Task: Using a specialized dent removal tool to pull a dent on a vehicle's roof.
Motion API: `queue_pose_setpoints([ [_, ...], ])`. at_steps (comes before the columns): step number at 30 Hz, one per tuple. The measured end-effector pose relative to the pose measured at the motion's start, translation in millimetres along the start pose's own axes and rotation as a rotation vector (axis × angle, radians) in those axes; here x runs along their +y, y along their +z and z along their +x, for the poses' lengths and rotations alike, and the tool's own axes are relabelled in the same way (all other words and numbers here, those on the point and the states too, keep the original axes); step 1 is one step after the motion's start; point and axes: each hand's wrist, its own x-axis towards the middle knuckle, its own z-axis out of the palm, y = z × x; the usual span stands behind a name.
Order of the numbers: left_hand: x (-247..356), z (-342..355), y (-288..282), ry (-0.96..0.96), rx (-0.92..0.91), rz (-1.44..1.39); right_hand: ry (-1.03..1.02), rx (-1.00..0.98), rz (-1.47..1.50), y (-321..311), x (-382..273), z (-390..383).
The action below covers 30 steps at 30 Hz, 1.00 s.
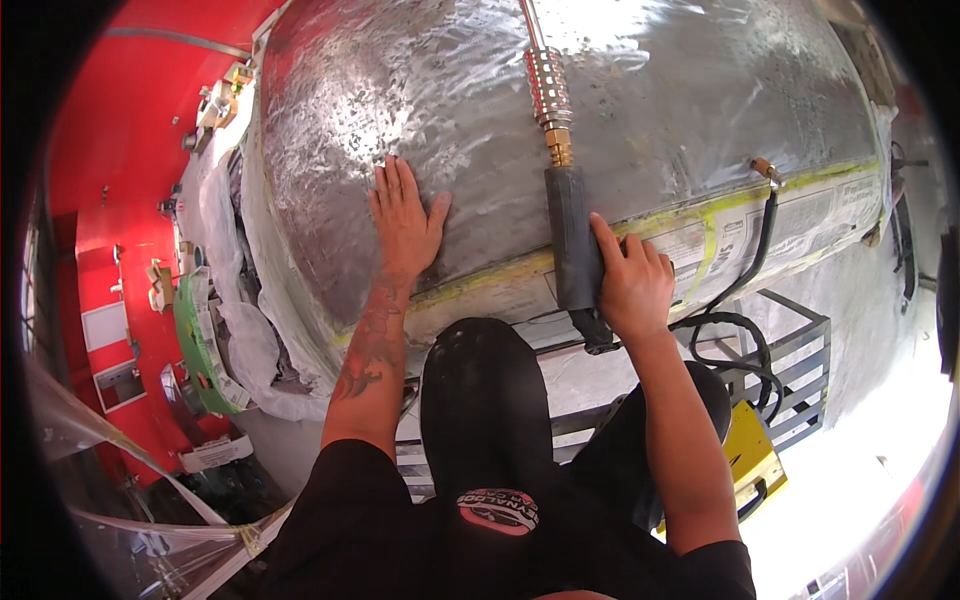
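Observation:
My left hand point(405, 220) lies flat, fingers stretched, on a bare, scratched grey metal panel point(440, 90) shaped like a car body part. At the panel's near edge, my right hand point(638, 285) is beside the black handle of a slide-hammer dent puller point(573, 235). One digit lies along the handle's right side and the other fingers are bent; the underside of that hand is hidden. Ahead of the handle are a brass fitting, a ribbed metal weight and a thin rod running out of the top of the view.
Newspaper point(735, 245) and yellow tape cover the panel's near edge. To the right, a brass-ended black cable point(768, 225) meets the panel and loops down near a grey metal rack point(795, 350) and yellow box point(752, 450). White sheeting point(250, 320) and a red wall point(120, 190) are left.

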Motion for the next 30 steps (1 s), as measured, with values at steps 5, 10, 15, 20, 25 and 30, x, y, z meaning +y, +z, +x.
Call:
queue_pose_setpoints([
  [5,-16,84,-2,-0.045,-0.009,-0.026,0.014,-0.011,0.005,2,3,-2],
  [10,-34,133,-2,-0.03,0.039,-0.019,-0.004,0.008,0.027,3,2,-2],
  [15,-26,107,3,-0.023,0.035,-0.026,0.007,0.012,0.026,2,3,-3],
  [20,-17,53,-2,0.02,0.021,-0.018,-0.001,0.028,0.027,4,1,-1],
  [25,-2,-6,-7,0.045,-0.005,-0.033,0.011,0.016,0.011,4,1,-2],
  [30,-2,-48,-9,0.004,-0.027,-0.076,-0.004,0.031,0.001,5,2,-2],
])
